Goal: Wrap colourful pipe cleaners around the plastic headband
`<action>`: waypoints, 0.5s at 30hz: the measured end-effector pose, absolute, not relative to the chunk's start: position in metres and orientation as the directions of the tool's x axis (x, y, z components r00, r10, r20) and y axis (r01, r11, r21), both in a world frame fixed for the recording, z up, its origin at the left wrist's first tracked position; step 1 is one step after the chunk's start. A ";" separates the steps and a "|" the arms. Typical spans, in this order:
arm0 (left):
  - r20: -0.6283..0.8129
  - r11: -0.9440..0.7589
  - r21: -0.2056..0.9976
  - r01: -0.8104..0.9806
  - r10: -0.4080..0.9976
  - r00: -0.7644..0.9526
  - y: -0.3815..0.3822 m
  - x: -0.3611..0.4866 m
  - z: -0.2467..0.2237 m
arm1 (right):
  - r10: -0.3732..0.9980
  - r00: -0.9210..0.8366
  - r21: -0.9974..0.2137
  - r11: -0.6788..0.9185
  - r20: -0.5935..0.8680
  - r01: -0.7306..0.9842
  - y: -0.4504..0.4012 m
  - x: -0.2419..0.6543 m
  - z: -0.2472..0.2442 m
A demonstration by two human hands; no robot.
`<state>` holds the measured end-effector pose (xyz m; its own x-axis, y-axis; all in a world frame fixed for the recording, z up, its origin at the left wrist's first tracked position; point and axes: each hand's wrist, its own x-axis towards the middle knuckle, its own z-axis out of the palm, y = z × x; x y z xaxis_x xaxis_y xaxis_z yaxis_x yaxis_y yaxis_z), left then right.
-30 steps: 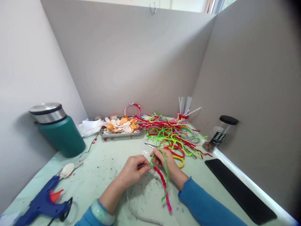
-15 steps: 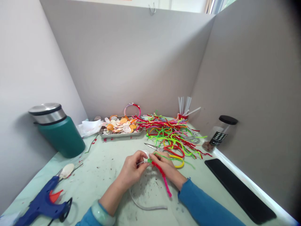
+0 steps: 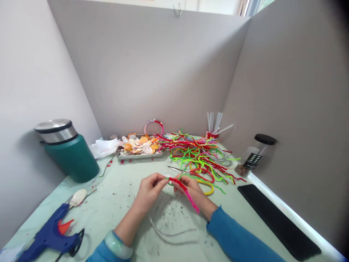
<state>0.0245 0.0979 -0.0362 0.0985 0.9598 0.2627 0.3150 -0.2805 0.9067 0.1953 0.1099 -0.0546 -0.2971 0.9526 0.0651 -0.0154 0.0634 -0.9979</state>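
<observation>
My left hand [image 3: 149, 190] pinches a thin tube near where green pipe cleaner wraps it. From there a red and pink fuzzy wrapped length [image 3: 188, 195] slants down to the right, in front of my right hand [image 3: 193, 191]. The fingers of my right hand are closed on a green pipe cleaner [image 3: 219, 189], whose loose end sticks out past the knuckles. Below the hands hangs a bare greyish-clear stretch of tube [image 3: 177, 234], curving to the right. Scissors [image 3: 202, 175] with red and yellow handles lie just behind my right hand.
Behind are a metal tray [image 3: 141, 157] of shells, a fuzzy ring [image 3: 163, 128] and heaped pipe cleaners [image 3: 196, 145]. A green flask [image 3: 72, 156] and blue glue gun [image 3: 49, 231] stand left; a jar [image 3: 255, 156] and black slab [image 3: 278, 220] are right.
The wrapped length has swung upward, and its pink tip is higher. My left hand has shifted slightly up and left. The bare tube's free end has risen off the table.
</observation>
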 end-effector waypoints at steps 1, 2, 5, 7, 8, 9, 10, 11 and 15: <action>0.228 -0.239 0.930 0.279 0.971 0.070 0.100 0.024 -0.037 | 0.951 -0.303 -0.998 0.069 0.066 0.002 0.109 0.196 -0.053; 0.183 -0.190 0.952 0.241 0.982 0.050 0.101 0.024 -0.037 | 0.947 -0.311 -0.996 0.091 0.080 0.022 0.108 0.196 -0.051; 0.021 -0.027 0.994 0.102 0.998 0.060 0.103 0.024 -0.039 | 0.941 -0.316 -0.987 0.151 0.124 0.062 0.106 0.197 -0.047; -0.061 0.062 0.998 0.001 0.993 0.103 0.104 0.024 -0.039 | 0.945 -0.297 -0.984 0.164 0.136 0.073 0.106 0.198 -0.046; -0.089 0.095 0.995 -0.043 0.988 0.123 0.104 0.024 -0.039 | 0.948 -0.286 -0.982 0.171 0.142 0.078 0.106 0.199 -0.046; -0.107 0.119 0.990 -0.078 0.985 0.137 0.104 0.024 -0.040 | 0.948 -0.279 -0.979 0.182 0.151 0.088 0.107 0.199 -0.047; -0.119 0.134 0.986 -0.103 0.982 0.145 0.104 0.024 -0.040 | 0.948 -0.273 -0.975 0.196 0.162 0.102 0.107 0.199 -0.048; -0.126 0.144 0.983 -0.116 0.981 0.148 0.104 0.024 -0.040 | 0.945 -0.278 -0.970 0.212 0.172 0.120 0.107 0.199 -0.049; -0.151 0.165 0.981 -0.102 0.979 0.134 0.103 0.026 -0.039 | 0.906 -0.361 -0.942 0.294 0.220 0.164 0.106 0.199 -0.052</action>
<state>0.0261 0.1027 -0.0388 0.1343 0.9793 -0.1512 -0.1018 0.1654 0.9810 0.1992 0.1058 -0.0523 -0.3612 0.9061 0.2205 0.1637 0.2944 -0.9416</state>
